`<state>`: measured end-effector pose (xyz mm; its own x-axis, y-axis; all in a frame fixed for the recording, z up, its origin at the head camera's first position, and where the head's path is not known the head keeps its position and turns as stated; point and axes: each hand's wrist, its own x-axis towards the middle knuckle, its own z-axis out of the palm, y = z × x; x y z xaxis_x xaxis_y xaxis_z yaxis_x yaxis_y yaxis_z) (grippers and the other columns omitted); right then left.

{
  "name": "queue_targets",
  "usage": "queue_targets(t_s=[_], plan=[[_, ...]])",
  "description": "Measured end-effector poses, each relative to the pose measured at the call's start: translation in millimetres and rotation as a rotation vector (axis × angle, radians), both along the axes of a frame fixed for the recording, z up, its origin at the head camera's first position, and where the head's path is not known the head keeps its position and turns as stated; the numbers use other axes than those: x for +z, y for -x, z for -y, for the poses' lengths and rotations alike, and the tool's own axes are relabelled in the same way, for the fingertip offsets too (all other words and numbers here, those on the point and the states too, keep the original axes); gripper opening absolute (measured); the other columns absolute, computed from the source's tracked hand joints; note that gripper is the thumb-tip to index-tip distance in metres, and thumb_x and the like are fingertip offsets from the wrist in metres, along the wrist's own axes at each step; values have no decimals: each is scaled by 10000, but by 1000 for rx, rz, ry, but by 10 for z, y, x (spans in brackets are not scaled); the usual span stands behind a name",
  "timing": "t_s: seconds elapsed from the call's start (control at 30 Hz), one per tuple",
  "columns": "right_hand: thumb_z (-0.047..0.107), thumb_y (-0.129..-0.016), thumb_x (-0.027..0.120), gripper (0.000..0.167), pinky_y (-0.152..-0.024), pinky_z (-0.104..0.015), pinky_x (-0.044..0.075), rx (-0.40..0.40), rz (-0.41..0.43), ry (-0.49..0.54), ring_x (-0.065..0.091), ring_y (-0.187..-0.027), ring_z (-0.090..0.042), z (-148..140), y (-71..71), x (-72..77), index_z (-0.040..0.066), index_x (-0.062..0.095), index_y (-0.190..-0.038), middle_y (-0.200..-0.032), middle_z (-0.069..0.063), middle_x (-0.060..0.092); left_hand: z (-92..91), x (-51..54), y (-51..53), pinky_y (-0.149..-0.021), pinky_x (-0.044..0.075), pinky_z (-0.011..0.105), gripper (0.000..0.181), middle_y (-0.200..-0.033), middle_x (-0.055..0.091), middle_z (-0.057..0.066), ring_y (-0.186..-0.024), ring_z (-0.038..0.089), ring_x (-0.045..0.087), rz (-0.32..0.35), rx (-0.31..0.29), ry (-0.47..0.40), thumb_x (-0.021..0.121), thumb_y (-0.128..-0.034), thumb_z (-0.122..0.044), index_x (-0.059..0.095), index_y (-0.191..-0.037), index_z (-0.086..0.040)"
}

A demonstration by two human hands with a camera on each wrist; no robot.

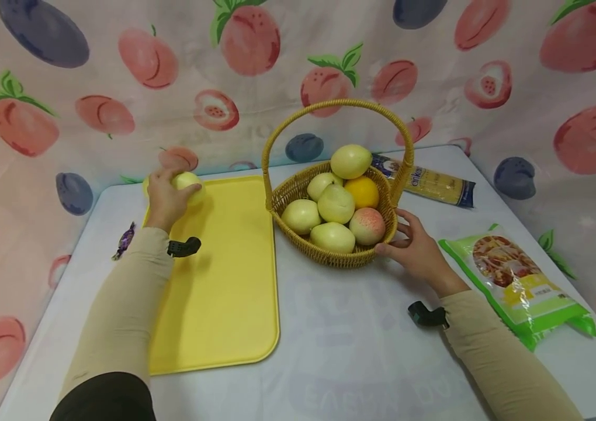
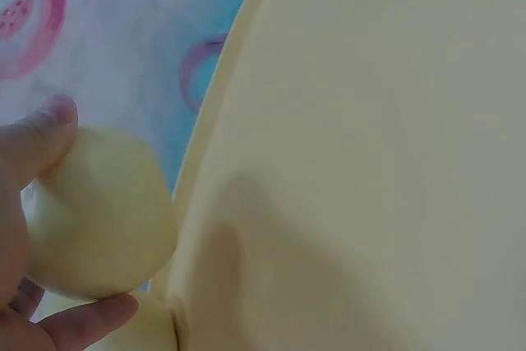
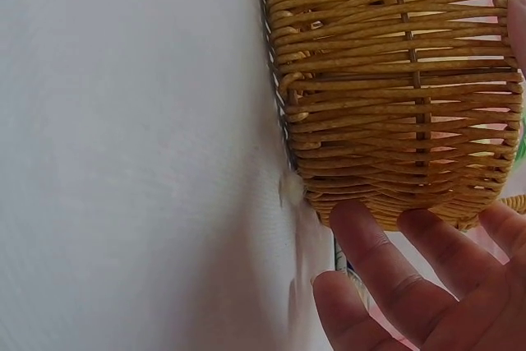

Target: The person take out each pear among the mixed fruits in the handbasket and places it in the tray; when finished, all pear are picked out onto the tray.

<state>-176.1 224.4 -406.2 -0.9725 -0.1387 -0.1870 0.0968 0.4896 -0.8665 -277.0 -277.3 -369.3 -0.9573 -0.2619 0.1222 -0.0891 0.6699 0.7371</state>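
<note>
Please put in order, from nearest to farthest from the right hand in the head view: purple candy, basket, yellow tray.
1. Basket: just left of the right hand.
2. Yellow tray: left of the basket.
3. Purple candy: left of the tray.

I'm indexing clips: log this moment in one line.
left hand: holds pale fruit at far left corner of yellow tray | right hand: touches wicker basket | wicker basket: holds more fruit

Held pale fruit [image 2: 107,211] near yellow tray [image 1: 224,286]; upright wicker basket [image 1: 324,256] of fruit [image 1: 336,203]
</note>
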Motion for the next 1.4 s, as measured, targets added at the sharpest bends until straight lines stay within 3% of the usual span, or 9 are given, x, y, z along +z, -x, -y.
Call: queue_targets(t_s=[0.27, 0.5, 0.7, 1.0, 1.4], plan=[[483, -862, 772, 1070, -1013, -589, 433, -2, -3, -9, 512, -1294, -402, 7, -22, -8, 237, 61, -1622, -1591, -170, 321, 14, -91, 36, -1065, 324, 597, 556, -1491, 313, 235, -1345, 456, 272, 2, 35, 20, 736, -936, -229, 549, -1429, -53], [483, -859, 775, 1074, -1016, -588, 430, -11, -5, -7, 508, -1297, -405, 0, -25, -31, 239, 61, -1623, -1590, -172, 321, 27, -181, 85, -1122, 280, 499, 507, -1423, 444, 249, -1330, 433, 348, -78, 22, 21, 736, -920, -124, 572, -1377, 22], [470, -869, 768, 1056, -1024, -591, 421, -9, -17, 1, 515, -1292, -398, -15, -9, -10, 255, 60, -1622, -1592, -157, 324, 26, -166, 103, -1117, 336, 468, 438, -1356, 527, 256, -1297, 409, 445, -148, 14, -8, 633, -939, -1, 566, -1370, 46], [475, -866, 770, 1053, -1004, -586, 442, -15, -20, -13, 533, -1274, -392, -4, -10, -16, 254, 70, -1622, -1584, -162, 339, 21, -179, 146, -1132, 329, 444, 552, -1467, 444, 235, -1368, 369, 392, -52, 8, -69, 646, -954, -61, 461, -1465, 35], [447, -875, 770, 1039, -1009, -582, 439, -17, -19, 4, 531, -1276, -396, 29, -30, -27, 250, 74, -1621, -1587, -165, 330, 10, -243, 147, -1158, 292, 421, 606, -1533, 396, 199, -1427, 330, 337, -2, 28, -116, 609, -994, -176, 381, -1528, -5]])
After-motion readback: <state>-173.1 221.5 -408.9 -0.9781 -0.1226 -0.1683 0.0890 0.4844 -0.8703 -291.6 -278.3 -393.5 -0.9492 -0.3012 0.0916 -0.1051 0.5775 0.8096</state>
